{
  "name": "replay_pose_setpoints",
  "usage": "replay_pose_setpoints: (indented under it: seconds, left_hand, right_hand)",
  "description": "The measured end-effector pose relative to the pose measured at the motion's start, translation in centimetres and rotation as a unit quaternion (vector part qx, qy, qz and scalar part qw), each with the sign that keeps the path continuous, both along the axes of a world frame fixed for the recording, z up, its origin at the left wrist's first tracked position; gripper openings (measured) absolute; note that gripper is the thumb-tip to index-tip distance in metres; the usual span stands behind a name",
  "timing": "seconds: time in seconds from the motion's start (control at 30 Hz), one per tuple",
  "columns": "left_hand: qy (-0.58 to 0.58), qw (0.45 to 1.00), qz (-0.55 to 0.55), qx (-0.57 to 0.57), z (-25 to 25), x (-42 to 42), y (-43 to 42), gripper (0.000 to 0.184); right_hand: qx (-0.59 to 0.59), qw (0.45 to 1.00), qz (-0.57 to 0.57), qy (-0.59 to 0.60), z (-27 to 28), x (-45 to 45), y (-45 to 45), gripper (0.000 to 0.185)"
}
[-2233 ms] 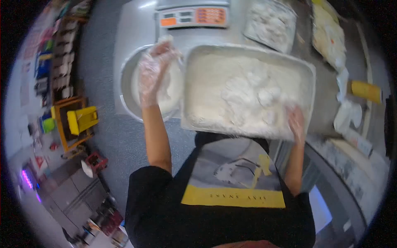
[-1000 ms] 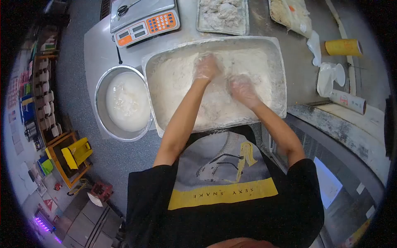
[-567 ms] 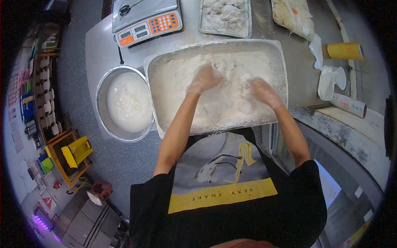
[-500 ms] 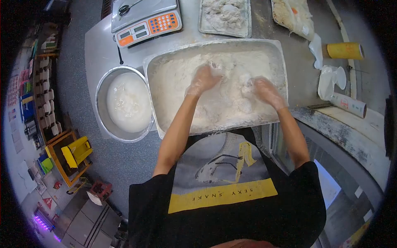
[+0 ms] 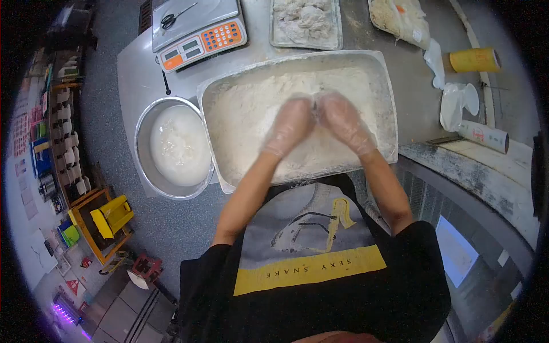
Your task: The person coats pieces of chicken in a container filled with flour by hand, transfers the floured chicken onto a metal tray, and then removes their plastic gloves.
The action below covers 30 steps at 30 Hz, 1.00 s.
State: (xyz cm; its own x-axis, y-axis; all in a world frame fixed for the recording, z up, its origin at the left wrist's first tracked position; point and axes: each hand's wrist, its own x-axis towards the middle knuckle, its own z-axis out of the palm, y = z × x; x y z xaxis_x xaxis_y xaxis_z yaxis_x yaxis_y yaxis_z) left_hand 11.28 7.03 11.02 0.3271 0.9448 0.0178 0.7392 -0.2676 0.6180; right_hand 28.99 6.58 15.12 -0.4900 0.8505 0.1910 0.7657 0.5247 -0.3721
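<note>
**Two gloved hands meeting over a tub of powder**

We see the left hand [image 5: 290, 124] and the right hand [image 5: 343, 120], both in clear plastic gloves, brought together just above or in the white powder [image 5: 237, 123] near the middle of the tub [image 5: 393, 114]. The fingers point away from the body and seem to curl inward, fingertips close together or touching. Blur and the backs of the hands hide what lies between them, so we cannot tell how wide either hand is or whether it holds anything.

The powder spreads over the tub's floor. Beside the tub, on the left, stands the bowl [image 5: 144, 157] of white liquid [image 5: 182, 150]. Beyond the tub lie the scale [image 5: 197, 48], with scissors [image 5: 168, 21] on it, and the tray [image 5: 306, 47] of pale, powdery pieces [image 5: 307, 20].

We judge the step in hand to be gathering or working material in the powder. From this pose, a next move calls for gentle, level handling, with the hands kept inside the walls so that little powder spills.

Compared with the frame half a second earlier, we note that the hands, then well apart, have met; the right has shifted inward. Powdery lumps seen then by the fingers are hidden from us now. Bowl and tub keep their places side by side.
</note>
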Motion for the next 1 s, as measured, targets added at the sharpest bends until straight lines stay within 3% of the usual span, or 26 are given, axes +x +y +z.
replay_pose_setpoints:
  seconds: [0.03, 0.1, 0.17, 0.23, 0.27, 0.37, 0.43, 0.5, 0.57, 0.6, 0.63, 0.7, 0.73, 0.8, 0.83, 0.9, 0.97, 1.0]
  left_hand:
    - [-0.006, 0.999, 0.000, 0.033, -0.1, 0.1, -0.7, 0.017]
    - [-0.011, 0.998, -0.002, 0.067, 1.0, -0.5, -1.7, 0.016]
    - [-0.063, 0.994, 0.084, -0.030, 3.1, -2.1, -1.5, 0.014]
    - [-0.052, 0.995, 0.059, -0.062, 3.2, -1.5, -1.6, 0.013]
    - [-0.033, 0.998, 0.030, -0.035, 2.7, -0.9, -1.6, 0.014]
    - [-0.046, 0.999, 0.019, 0.002, 3.5, -0.9, -0.6, 0.015]
    - [-0.078, 0.996, 0.043, 0.006, 5.3, -1.4, 0.4, 0.016]
    - [-0.026, 0.999, 0.040, -0.020, 7.8, -1.8, 3.3, 0.017]
    - [-0.050, 0.998, 0.023, 0.041, 10.4, -2.4, 6.3, 0.019]
    - [-0.038, 0.994, 0.031, 0.098, 10.9, -2.8, 7.9, 0.020]
    - [-0.026, 0.987, 0.040, 0.155, 11.3, -3.0, 9.5, 0.021]
    - [-0.033, 0.982, 0.048, 0.177, 12.5, -3.1, 12.4, 0.020]
    - [-0.039, 0.979, 0.054, 0.195, 12.7, -3.2, 13.6, 0.019]
    - [-0.034, 0.983, 0.043, 0.177, 10.6, -3.5, 15.1, 0.020]
    - [-0.030, 0.987, 0.033, 0.156, 9.1, -3.8, 15.3, 0.021]
    - [-0.028, 0.994, 0.032, 0.102, 8.1, -4.6, 13.4, 0.023]
    - [-0.004, 0.999, 0.050, -0.004, 6.7, -5.8, 9.9, 0.031]
    - [0.019, 0.996, 0.069, -0.056, 5.6, -6.8, 7.7, 0.036]
  right_hand:
    - [0.039, 0.995, 0.067, 0.055, 1.1, -0.8, -0.2, 0.012]
    - [0.020, 0.999, 0.023, 0.025, 0.1, 1.0, -0.1, 0.012]
    - [0.007, 1.000, -0.019, -0.006, -0.7, 1.4, 0.3, 0.011]
    - [0.012, 1.000, -0.008, 0.001, -1.0, 0.1, -0.9, 0.010]
    - [-0.008, 0.997, 0.010, 0.077, -0.3, -1.1, -1.6, 0.010]
    - [-0.058, 0.996, -0.009, 0.067, 2.5, -1.0, -1.7, 0.011]
    - [-0.010, 0.999, 0.034, 0.011, 1.1, 0.9, 0.0, 0.014]
    - [-0.182, 0.983, -0.009, 0.037, 2.9, 1.1, 2.1, 0.016]
    - [-0.169, 0.981, -0.026, 0.088, 2.3, 1.3, 5.1, 0.016]
    - [0.016, 0.996, -0.017, -0.089, 2.8, 1.3, 7.0, 0.017]
    - [0.201, 0.945, -0.009, -0.259, 3.3, 1.3, 9.0, 0.017]
    - [0.373, 0.832, -0.002, -0.411, 3.6, 1.4, 12.6, 0.018]
    - [0.501, 0.726, -0.030, -0.469, 3.4, 1.8, 14.4, 0.019]
    - [0.614, 0.597, -0.058, -0.513, 3.4, 2.2, 15.2, 0.021]
    - [0.649, 0.446, -0.109, -0.607, 3.2, 2.3, 15.0, 0.024]
    - [0.661, 0.279, -0.155, -0.679, 2.4, 3.0, 14.3, 0.027]
    - [0.601, -0.238, -0.112, -0.754, 0.2, 5.1, 11.0, 0.026]
    - [0.508, -0.480, -0.076, -0.711, -0.8, 6.3, 9.0, 0.026]
